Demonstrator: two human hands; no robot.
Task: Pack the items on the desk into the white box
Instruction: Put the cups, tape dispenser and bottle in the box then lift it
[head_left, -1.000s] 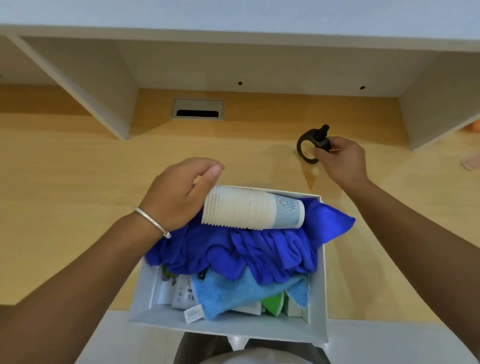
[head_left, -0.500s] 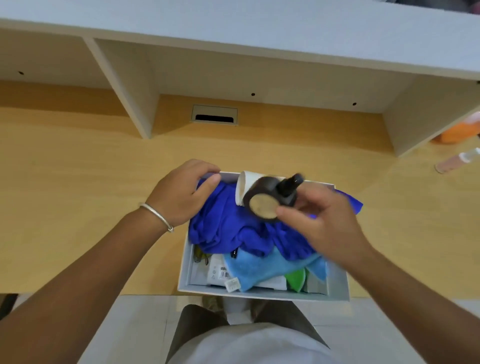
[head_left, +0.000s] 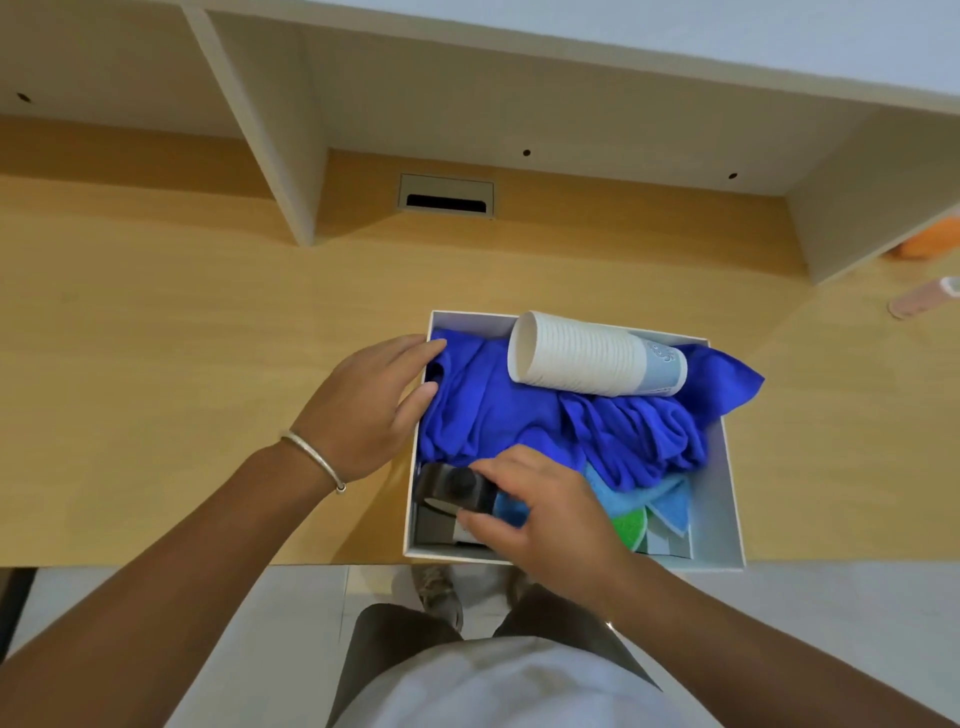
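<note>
The black ring-shaped object (head_left: 451, 490) sits in the near-left corner of the white box (head_left: 724, 499), with a round knob on its upper face and a pale disc visible through its opening. Its ring axis tilts toward the camera; no clear long axis can be read. The right hand (head_left: 545, 512) grasps it: thumb and fingers curl around its right side, the fingertips (head_left: 470, 519) pinching the rim just above the box contents.

The left hand (head_left: 366, 410) rests against the left wall of the box. Its fingers are extended and only slightly bent; the fingertips lie over the rim and touch the dark blue cloth (head_left: 519, 415), the thumb pressing the cloth edge. A metal bangle (head_left: 311, 457) circles that wrist.

The stack of white paper cups (head_left: 587, 358) lies on its side on the blue cloth at the far end of the box. Its long axis runs left to right, open mouth to the left, base to the right. A light blue cloth (head_left: 660, 501) and a green item (head_left: 631, 525) lie near the right front corner. The box stands at the near edge of the wooden desk (head_left: 208, 338)
</note>
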